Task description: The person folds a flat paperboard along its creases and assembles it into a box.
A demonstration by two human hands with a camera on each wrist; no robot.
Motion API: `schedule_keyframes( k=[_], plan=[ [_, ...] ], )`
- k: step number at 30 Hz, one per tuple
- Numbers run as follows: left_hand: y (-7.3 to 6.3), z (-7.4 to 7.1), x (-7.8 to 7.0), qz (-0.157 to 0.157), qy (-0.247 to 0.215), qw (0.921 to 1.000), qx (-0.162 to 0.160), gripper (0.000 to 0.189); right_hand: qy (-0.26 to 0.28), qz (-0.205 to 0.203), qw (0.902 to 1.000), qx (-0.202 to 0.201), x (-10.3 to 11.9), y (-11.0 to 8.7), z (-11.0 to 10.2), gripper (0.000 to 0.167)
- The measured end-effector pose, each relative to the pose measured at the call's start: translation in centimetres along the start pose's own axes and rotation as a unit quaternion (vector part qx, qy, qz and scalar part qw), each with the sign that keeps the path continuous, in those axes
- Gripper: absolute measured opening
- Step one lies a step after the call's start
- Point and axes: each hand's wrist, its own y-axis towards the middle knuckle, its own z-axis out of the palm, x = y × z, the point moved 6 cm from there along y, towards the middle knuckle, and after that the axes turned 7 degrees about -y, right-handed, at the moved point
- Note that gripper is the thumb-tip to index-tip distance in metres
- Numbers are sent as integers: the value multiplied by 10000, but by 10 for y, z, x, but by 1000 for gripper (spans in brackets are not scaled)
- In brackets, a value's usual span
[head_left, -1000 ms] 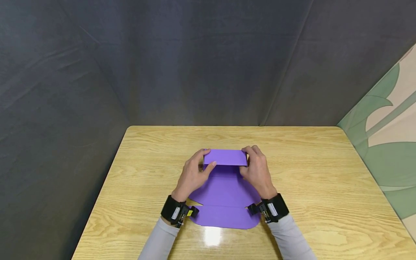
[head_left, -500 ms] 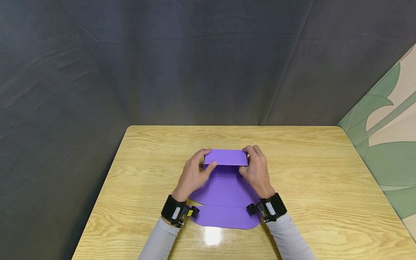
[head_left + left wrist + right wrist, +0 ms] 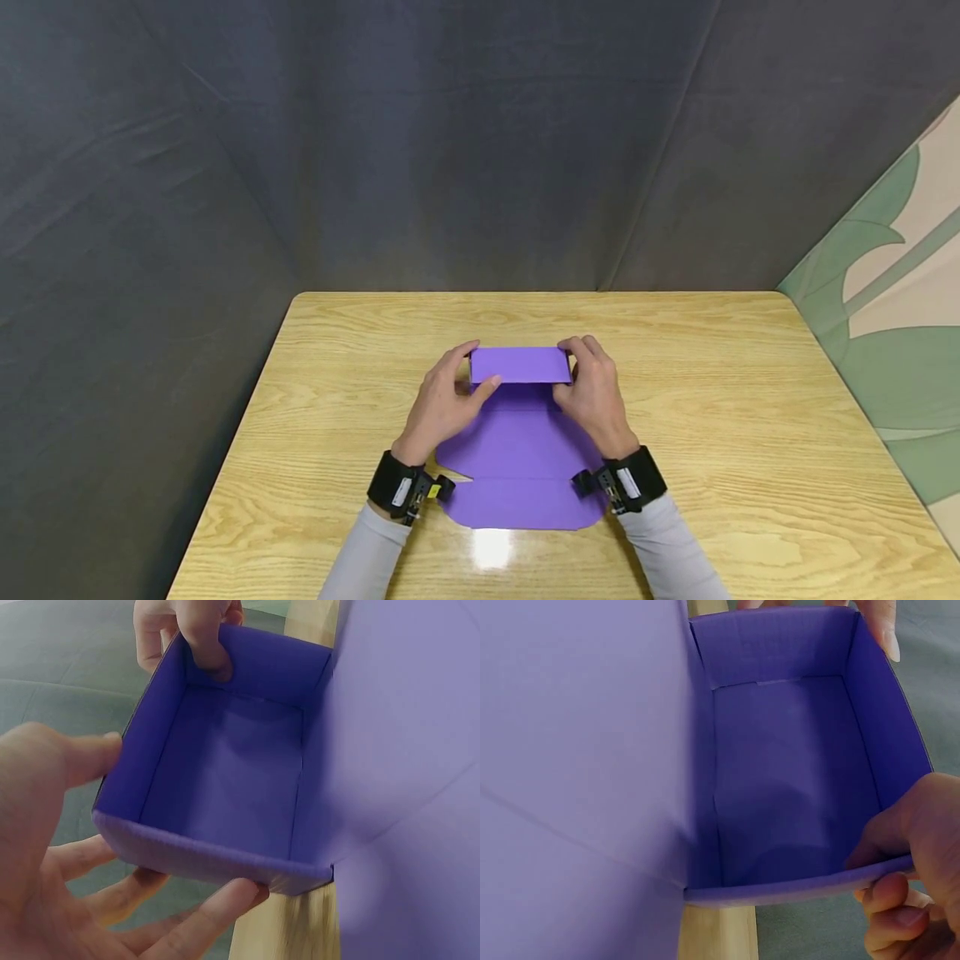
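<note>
A purple folding cardboard box [image 3: 521, 365] stands on one side with its opening facing me. Its unfolded lid [image 3: 517, 442] stretches toward me over the table. My left hand [image 3: 442, 404] holds the left end, with thumb at the rim and fingers spread along the outside of the end wall. On the right end, my right hand [image 3: 592, 387] pinches the end wall; in the right wrist view the thumb reaches inside and the curled fingers [image 3: 896, 919] press from outside. The inner floor [image 3: 787, 780] of the box shows bare in both wrist views.
The box rests on a wood-grain table [image 3: 337, 400]. A dark grey curtain [image 3: 465, 150] hangs behind and to the left. At the right is a cloth with a green leaf pattern [image 3: 900, 333]. A flap [image 3: 525, 504] of the lid lies near the front edge.
My left fingertips have slid slightly left, off the top corner of the box, and the left wrist has shifted a little left. The right hand keeps its pinch in nearly the same place.
</note>
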Motion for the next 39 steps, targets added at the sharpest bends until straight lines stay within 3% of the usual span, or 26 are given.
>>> schedule_keyframes(
  k=[6, 20, 29, 39],
  plan=[
    [0, -3, 0, 3, -120, 9999, 69, 78, 119, -46, 9999, 6, -1, 1, -2, 52],
    [-2, -8, 1, 151, -441, 9989, 12, 66, 131, -69, 9999, -58, 3, 4, -11, 53],
    [0, -16, 7, -169, -1117, 9936, -47, 64, 506, 49, 9980, 367, 4, 8, -27, 56],
    [0, -23, 11, -229, -1062, 9927, -516, 60, 407, 352, 9977, 404, -17, 11, -50, 58]
  ],
)
